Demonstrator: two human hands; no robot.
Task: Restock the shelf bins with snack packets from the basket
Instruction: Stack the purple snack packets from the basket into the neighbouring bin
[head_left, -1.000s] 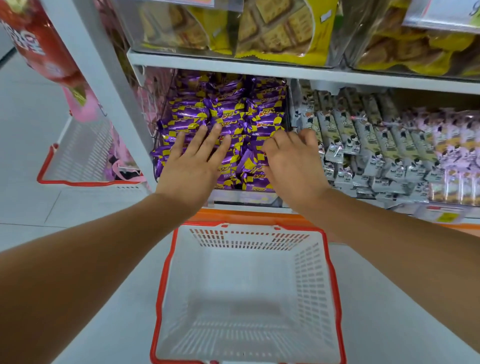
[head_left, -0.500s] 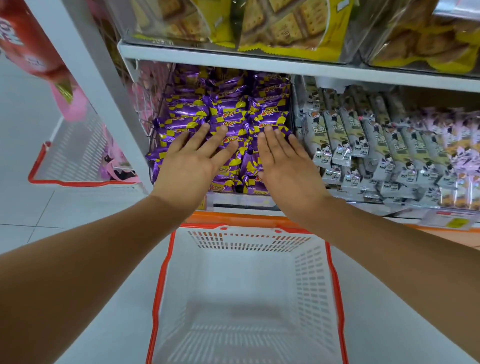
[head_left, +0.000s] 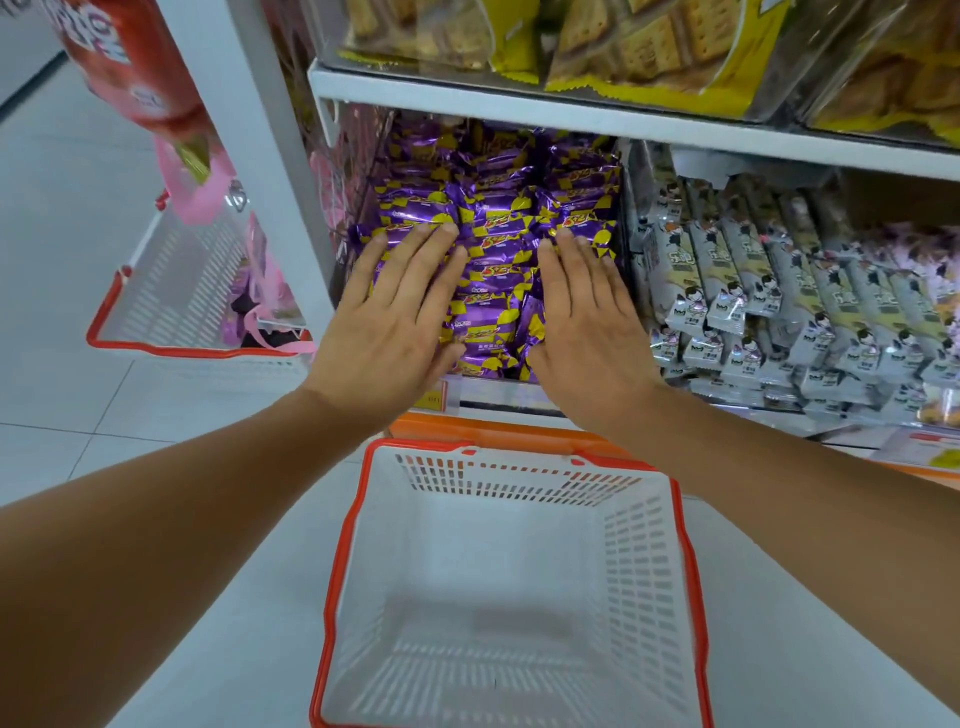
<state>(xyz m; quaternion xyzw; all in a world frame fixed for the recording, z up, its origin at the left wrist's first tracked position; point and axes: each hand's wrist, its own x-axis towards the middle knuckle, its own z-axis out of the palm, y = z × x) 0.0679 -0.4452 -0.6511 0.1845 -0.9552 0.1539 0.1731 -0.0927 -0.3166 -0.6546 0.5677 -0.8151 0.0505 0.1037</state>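
Now, left hand (head_left: 387, 332): fingers straight, pressing purple packets (head_left: 498, 218)
Right hand (head_left: 587, 332): flat on purple packets
Basket (head_left: 639, 597): below purple packets

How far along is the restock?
Done: front basket looks empty; purple packets fill their bin. In hand: left hand and right hand lie flat on that pile, holding nothing. Left: possibly the pink packs in the second basket; can't tell.

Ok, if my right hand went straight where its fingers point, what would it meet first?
The right hand lies flat on the purple packets; straight on, it would likely meet more of them stacked just ahead, though depth is unclear.
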